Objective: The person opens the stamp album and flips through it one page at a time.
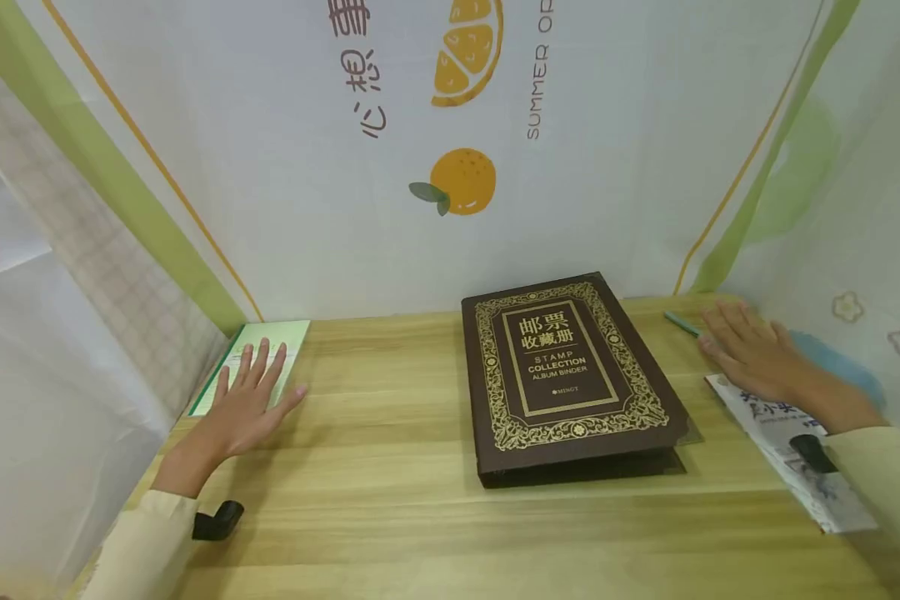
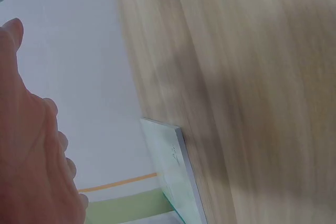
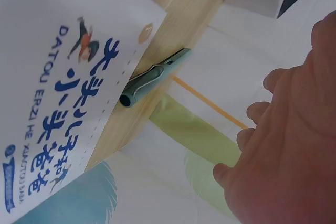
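Note:
My left hand (image 1: 242,414) hovers with fingers spread over a pale green notepad (image 1: 294,335) at the table's back left corner. In the left wrist view that notepad (image 2: 170,153) lies below and apart from the hand (image 2: 37,161). Over on the right, my right hand (image 1: 761,357) is held flat, fingers extended, above a white picture book (image 1: 783,462) and a green pen (image 1: 681,322). The right wrist view shows the capped pen (image 3: 155,77) beside the book's edge, with air between them and the hand (image 3: 294,135). Neither hand holds anything.
A dark brown stamp album binder (image 1: 562,367) with gold print lies right of the middle, its cover slightly raised at the front. Behind the wooden table (image 1: 367,533) hangs a white curtain (image 1: 307,208) with orange prints; more cloth closes off both sides.

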Tool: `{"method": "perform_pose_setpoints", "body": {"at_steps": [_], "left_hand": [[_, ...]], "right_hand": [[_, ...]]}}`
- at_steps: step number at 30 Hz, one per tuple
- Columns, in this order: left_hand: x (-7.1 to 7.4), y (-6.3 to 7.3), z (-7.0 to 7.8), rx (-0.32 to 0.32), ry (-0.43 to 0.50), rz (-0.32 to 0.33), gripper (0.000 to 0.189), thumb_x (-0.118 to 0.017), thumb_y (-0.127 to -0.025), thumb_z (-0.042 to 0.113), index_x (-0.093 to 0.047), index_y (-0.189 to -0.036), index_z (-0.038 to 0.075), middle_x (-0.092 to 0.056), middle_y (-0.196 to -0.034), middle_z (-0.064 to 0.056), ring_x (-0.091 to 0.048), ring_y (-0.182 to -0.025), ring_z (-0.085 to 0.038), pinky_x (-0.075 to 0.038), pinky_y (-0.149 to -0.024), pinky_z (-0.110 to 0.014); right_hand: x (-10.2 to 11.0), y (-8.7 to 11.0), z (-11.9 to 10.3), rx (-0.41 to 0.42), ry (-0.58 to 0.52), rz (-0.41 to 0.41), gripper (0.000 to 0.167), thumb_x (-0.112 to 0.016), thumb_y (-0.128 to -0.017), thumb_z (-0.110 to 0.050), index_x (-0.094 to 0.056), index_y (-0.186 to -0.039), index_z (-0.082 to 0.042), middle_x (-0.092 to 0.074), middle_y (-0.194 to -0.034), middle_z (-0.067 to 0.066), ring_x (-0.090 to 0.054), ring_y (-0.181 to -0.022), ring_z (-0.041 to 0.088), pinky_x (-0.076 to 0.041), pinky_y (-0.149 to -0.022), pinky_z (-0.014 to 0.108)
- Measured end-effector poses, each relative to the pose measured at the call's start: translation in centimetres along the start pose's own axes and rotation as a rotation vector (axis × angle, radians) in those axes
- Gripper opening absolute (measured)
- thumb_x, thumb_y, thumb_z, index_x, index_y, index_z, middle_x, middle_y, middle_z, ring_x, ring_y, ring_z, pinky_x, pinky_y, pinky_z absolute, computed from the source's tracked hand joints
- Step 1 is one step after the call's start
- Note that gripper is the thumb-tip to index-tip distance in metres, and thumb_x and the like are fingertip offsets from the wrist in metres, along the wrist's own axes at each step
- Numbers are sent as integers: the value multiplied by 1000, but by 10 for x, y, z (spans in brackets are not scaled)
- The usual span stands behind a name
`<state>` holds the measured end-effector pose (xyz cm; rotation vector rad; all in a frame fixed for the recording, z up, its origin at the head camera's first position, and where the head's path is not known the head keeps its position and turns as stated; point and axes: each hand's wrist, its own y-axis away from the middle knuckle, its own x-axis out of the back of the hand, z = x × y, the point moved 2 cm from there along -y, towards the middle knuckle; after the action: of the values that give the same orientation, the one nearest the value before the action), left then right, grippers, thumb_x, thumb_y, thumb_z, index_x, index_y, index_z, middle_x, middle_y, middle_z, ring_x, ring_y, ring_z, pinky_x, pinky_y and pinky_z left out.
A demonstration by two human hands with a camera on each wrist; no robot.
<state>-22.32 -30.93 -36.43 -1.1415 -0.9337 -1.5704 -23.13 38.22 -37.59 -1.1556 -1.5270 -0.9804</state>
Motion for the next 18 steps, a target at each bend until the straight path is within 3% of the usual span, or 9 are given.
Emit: {"method": "perform_pose_setpoints", "body": {"at_steps": [3, 6, 9, 12, 18], "left_hand": [[-1, 1, 7, -14, 0, -7, 86, -31, -105, 61, 15, -162, 16, 28, -165, -11, 30, -151, -38, 17, -116, -71], [-5, -3, 28, -71, 0, -13, 88, -34, -104, 61, 14, -162, 16, 25, -167, -9, 27, -153, -35, 15, -118, -68], [-12, -5, 60, -166, -32, -18, 92, -39, -102, 64, 9, -163, 13, 19, -168, -11, 20, -156, -35, 8, -122, -65], [-18, -9, 102, -282, -78, -16, 98, -43, -99, 68, 3, -164, 11, 15, -169, -13, 13, -158, -37, 0, -125, -62], [-29, -3, 173, -477, -112, -25, 101, -48, -96, 70, 3, -163, 15, 11, -169, -12, 6, -159, -31, -7, -128, -50]], "right_hand": [[-3, -1, -5, 28, -78, 27, 66, -20, -112, -37, 7, -161, -1, 11, -164, 33, 15, -150, 55, 4, -111, 80], [-2, -6, -17, 71, -223, 73, 67, -28, -112, -33, -1, -160, 6, -2, -162, 40, 0, -148, 61, -5, -113, 78], [0, -16, -33, 72, -330, 92, 68, -33, -111, -36, -10, -160, 6, -23, -157, 41, -22, -144, 61, -21, -113, 74], [4, -32, -42, 59, -387, 79, 68, -35, -111, -37, -13, -160, 4, -42, -149, 38, -44, -134, 56, -39, -106, 68], [5, -62, -50, 55, -577, -27, 66, -33, -112, -34, -9, -161, 3, -62, -127, 28, -67, -109, 28, -58, -90, 44]]}}
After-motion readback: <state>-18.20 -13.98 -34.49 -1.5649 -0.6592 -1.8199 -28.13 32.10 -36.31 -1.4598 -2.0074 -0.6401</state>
